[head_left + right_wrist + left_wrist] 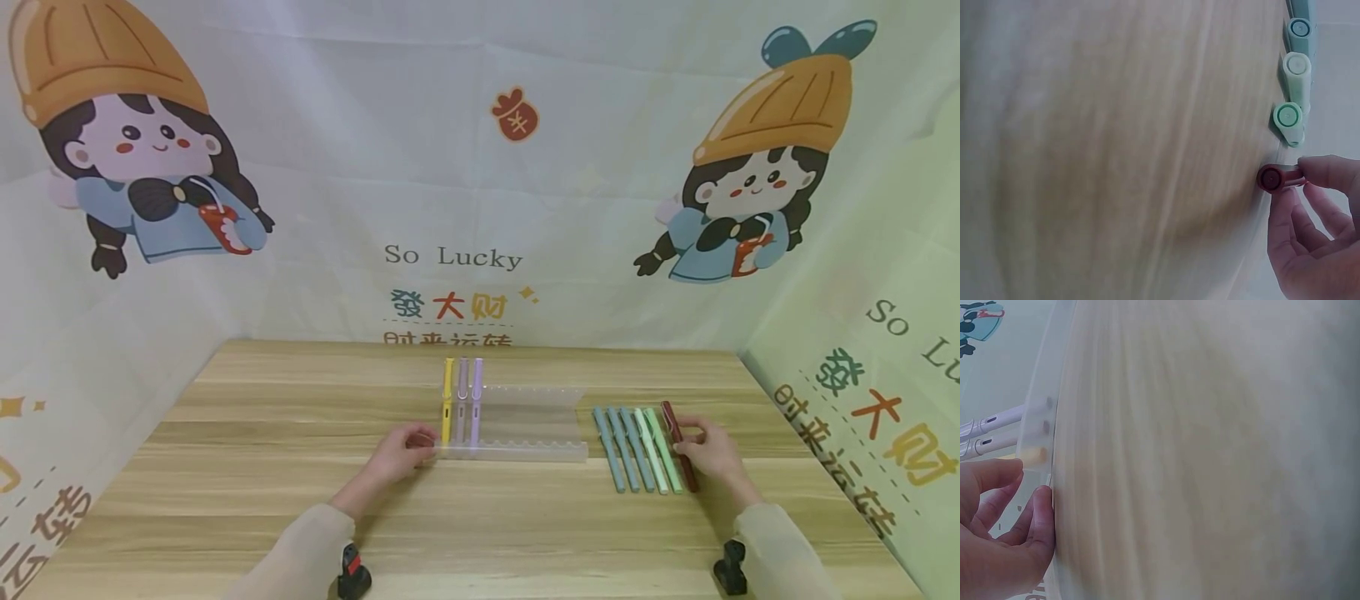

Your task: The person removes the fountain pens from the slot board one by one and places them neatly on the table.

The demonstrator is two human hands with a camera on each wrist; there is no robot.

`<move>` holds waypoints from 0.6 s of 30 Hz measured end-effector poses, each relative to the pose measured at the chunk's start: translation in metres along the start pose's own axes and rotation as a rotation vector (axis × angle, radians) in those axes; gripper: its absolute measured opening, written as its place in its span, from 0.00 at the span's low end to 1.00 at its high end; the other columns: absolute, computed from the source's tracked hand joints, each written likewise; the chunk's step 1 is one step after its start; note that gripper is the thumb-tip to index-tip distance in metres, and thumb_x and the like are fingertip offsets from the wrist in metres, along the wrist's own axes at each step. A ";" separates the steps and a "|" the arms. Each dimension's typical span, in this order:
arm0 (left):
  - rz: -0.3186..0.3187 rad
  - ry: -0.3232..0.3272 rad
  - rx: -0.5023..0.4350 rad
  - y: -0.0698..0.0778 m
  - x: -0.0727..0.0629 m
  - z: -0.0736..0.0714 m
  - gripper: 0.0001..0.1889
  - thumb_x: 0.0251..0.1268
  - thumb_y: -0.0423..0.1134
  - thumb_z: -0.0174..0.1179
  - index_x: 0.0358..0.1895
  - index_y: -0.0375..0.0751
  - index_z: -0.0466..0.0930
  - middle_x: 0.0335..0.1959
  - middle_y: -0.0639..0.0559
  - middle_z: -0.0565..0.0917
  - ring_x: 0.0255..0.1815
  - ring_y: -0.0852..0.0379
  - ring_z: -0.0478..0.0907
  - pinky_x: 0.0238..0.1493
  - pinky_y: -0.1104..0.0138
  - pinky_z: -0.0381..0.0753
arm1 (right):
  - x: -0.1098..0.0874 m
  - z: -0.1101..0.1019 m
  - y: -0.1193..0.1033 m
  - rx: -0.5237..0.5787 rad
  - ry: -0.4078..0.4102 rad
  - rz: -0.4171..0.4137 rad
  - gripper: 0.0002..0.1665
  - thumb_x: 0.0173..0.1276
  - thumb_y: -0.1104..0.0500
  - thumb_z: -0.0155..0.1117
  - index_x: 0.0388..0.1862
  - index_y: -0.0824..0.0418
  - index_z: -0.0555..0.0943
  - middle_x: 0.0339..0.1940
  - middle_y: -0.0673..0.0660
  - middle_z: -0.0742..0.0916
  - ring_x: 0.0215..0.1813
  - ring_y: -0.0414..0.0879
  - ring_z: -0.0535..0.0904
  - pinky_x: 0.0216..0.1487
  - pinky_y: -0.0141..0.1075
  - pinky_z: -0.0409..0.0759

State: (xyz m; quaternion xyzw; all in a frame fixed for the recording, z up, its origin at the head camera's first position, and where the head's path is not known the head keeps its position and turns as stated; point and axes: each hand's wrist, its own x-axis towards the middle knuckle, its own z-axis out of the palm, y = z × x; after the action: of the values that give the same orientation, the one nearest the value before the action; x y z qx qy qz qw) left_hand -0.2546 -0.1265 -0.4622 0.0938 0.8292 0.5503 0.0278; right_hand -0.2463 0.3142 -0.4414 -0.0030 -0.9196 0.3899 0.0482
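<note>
A clear plastic pen rack (532, 451) lies mid-table, with a yellow pen (447, 402), a mauve pen (461, 408) and a lilac pen (477, 408) side by side at its left end. My left hand (406, 452) holds the rack's front left corner between thumb and bent fingers, close to the yellow pen's end. On the right, my right hand (708, 450) pinches a dark red pen (678, 446) between thumb and fingers. The right wrist view shows the round end of that pen, with the thumb on one side and fingers under it.
Left of the dark red pen lie a green pen (663, 450), a pale mint pen (651, 450) and several blue-grey pens (609, 450) in a slanted row on the wooden table (495, 533). A printed cloth (337, 167) hangs behind and at both sides.
</note>
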 end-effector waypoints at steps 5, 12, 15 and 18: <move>0.001 0.006 0.000 0.001 0.000 0.000 0.09 0.52 0.24 0.56 0.38 0.27 0.74 0.33 0.44 0.78 0.34 0.51 0.74 0.31 0.63 0.76 | 0.000 0.000 -0.002 -0.012 -0.003 0.034 0.22 0.53 0.69 0.57 0.48 0.76 0.69 0.30 0.67 0.81 0.32 0.57 0.78 0.32 0.45 0.75; 0.002 0.009 0.000 0.002 -0.001 0.000 0.09 0.52 0.24 0.56 0.38 0.27 0.74 0.33 0.44 0.78 0.35 0.50 0.74 0.31 0.63 0.76 | 0.002 -0.003 -0.008 -0.089 -0.034 0.058 0.22 0.53 0.67 0.57 0.46 0.77 0.69 0.31 0.69 0.81 0.34 0.58 0.77 0.35 0.48 0.73; -0.006 0.012 -0.002 0.002 -0.001 0.001 0.09 0.52 0.24 0.56 0.38 0.27 0.74 0.33 0.44 0.78 0.35 0.50 0.74 0.31 0.63 0.76 | 0.003 -0.002 -0.009 -0.107 -0.044 0.058 0.21 0.52 0.66 0.57 0.45 0.77 0.70 0.33 0.70 0.81 0.36 0.60 0.77 0.37 0.49 0.73; -0.011 0.014 -0.005 0.002 -0.001 0.001 0.09 0.52 0.24 0.56 0.38 0.27 0.74 0.33 0.44 0.78 0.34 0.50 0.74 0.32 0.62 0.76 | 0.004 0.000 -0.007 -0.110 -0.048 0.055 0.21 0.52 0.67 0.57 0.45 0.77 0.70 0.33 0.70 0.81 0.36 0.60 0.76 0.36 0.47 0.73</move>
State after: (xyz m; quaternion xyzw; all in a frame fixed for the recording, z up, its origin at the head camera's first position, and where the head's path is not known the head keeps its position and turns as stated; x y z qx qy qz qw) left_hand -0.2532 -0.1253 -0.4611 0.0854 0.8285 0.5529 0.0250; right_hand -0.2498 0.3096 -0.4355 -0.0216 -0.9401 0.3400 0.0149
